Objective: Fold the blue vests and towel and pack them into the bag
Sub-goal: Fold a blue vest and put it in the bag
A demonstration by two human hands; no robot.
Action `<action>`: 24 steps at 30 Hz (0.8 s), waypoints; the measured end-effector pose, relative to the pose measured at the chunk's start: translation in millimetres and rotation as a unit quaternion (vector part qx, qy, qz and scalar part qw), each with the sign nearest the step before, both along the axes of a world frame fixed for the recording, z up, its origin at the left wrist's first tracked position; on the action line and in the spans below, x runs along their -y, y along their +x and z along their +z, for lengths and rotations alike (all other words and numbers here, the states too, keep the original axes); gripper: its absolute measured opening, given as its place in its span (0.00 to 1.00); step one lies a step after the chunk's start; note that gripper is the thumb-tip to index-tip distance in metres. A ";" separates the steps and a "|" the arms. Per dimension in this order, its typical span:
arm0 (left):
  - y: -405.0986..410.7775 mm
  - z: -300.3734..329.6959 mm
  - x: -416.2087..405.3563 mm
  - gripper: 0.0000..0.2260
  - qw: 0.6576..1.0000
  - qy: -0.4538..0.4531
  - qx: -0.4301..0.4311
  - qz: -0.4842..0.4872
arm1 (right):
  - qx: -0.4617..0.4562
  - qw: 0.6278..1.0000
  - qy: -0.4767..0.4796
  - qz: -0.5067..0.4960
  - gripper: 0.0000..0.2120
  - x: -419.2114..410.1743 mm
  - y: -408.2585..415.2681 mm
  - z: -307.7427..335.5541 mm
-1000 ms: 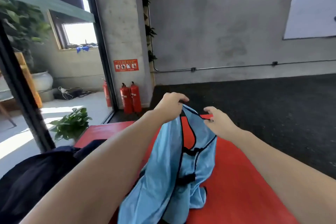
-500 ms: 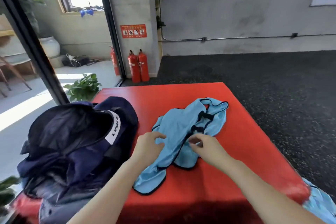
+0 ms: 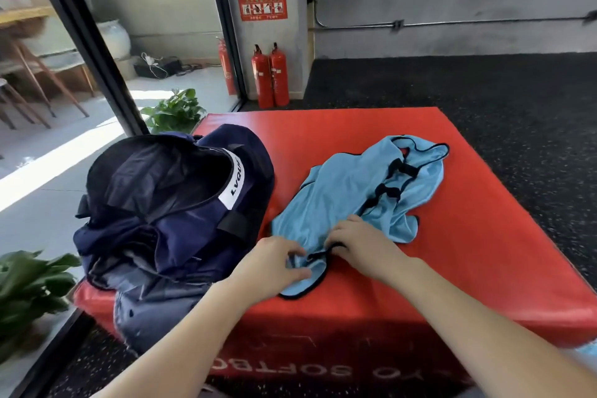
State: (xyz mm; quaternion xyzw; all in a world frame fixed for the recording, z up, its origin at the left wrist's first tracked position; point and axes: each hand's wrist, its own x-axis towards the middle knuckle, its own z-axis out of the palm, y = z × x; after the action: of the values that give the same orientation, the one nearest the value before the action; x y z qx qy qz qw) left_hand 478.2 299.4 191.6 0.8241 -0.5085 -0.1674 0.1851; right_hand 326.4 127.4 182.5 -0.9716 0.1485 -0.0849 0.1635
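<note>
A light blue vest (image 3: 352,191) with black trim lies crumpled on the red soft box (image 3: 484,236), stretching from its middle toward the near edge. My left hand (image 3: 274,265) pinches the vest's near hem, fingers curled on the fabric. My right hand (image 3: 361,245) grips the same hem just to the right, beside the black trim. A dark navy bag (image 3: 168,203) with a white label stands open on the box's left part, close to my left hand. More light blue cloth (image 3: 586,349) peeks out at the lower right, below the box.
Potted plants sit at the left (image 3: 29,287) and behind the bag (image 3: 174,110). Two red fire extinguishers (image 3: 271,74) stand against the far wall. Dark speckled floor (image 3: 517,100) surrounds the box on the right. A glass door frame (image 3: 87,42) runs along the left.
The vest, held up in the air a second ago, now lies on the box. Both hands have come down to its near hem and the view has tilted downward.
</note>
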 end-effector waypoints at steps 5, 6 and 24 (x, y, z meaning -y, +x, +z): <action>3.3 -6.4 7.4 0.43 0.997 0.052 0.053 0.029 | 0.127 0.975 0.163 -0.081 0.04 9.1 4.1 15.7; 2.0 -6.7 11.6 0.45 0.996 0.053 0.061 0.038 | 0.144 0.967 0.187 -0.096 0.02 11.9 1.6 19.8; -96.0 20.7 103.3 0.07 0.949 -0.314 0.015 0.023 | 0.264 0.902 0.306 -0.149 0.02 33.2 -74.7 70.4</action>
State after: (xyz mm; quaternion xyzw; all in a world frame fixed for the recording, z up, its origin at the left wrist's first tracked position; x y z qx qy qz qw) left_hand 382.1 196.1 212.3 0.7381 -0.5193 0.0176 0.4303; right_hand 251.7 94.2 252.9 -0.7821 0.2617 -0.3123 0.4716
